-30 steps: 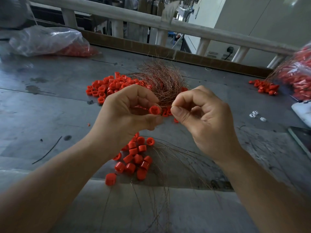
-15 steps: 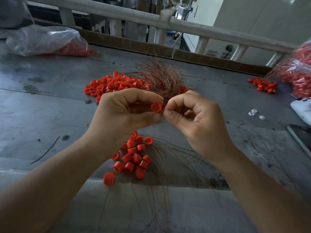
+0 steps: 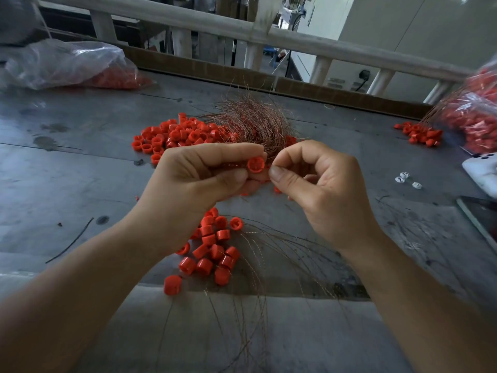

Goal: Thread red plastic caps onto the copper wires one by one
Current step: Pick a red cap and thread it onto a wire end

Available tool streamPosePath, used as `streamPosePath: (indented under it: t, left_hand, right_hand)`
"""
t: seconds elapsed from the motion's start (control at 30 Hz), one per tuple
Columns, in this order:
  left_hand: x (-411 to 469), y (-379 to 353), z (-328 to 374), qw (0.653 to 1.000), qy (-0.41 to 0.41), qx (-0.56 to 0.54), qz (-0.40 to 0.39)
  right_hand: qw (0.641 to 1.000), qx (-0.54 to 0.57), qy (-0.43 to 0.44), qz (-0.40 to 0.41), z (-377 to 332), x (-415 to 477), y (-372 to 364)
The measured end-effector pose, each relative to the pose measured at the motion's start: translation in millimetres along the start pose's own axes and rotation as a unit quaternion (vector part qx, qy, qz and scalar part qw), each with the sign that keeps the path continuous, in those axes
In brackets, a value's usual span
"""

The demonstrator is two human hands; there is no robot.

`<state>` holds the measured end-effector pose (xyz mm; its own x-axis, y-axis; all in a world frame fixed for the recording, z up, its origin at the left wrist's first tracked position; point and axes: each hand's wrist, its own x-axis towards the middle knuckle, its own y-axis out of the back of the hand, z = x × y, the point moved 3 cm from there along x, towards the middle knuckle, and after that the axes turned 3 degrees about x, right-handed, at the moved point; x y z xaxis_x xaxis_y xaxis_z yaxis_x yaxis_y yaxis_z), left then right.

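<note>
My left hand [image 3: 199,181] pinches a red plastic cap [image 3: 254,165] between thumb and forefinger, its open end facing right. My right hand [image 3: 320,189] pinches a thin copper wire just to the right of the cap, thumb tip almost touching it. A tuft of copper wires [image 3: 255,122] stands behind my hands. Loose red caps [image 3: 183,135] lie in a heap behind the left hand. Below my hands lies a cluster of caps [image 3: 212,251] with wires [image 3: 258,292] trailing toward me.
A clear bag of red caps [image 3: 75,65] lies at the back left, another bag [image 3: 476,117] at the right edge with a small cap pile [image 3: 422,133] beside it. Small white pieces [image 3: 406,179], a white device [image 3: 481,170] and a dark flat object [image 3: 481,214] lie at right. A railing [image 3: 295,41] runs behind.
My hands have drawn closer together, so the right thumb and forefinger now sit right at the cap's open end. The view has shifted slightly.
</note>
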<state>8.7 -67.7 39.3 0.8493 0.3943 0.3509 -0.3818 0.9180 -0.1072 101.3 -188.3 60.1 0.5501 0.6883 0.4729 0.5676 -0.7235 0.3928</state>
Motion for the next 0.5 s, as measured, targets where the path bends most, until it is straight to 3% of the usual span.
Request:
streamPosePath:
  t: [0.27, 0.5]
  left_hand:
    - [-0.2, -0.6, -2.7, 0.999, -0.008, -0.031, -0.018]
    - [-1.4, 2.2, -2.5, 0.998, -0.007, 0.009, -0.069]
  right_hand:
    - [1.000, 0.002, -0.010, 0.008, 0.3, 0.2, 0.7]
    - [1.000, -0.002, -0.008, 0.009, -1.5, 0.0, 1.0]
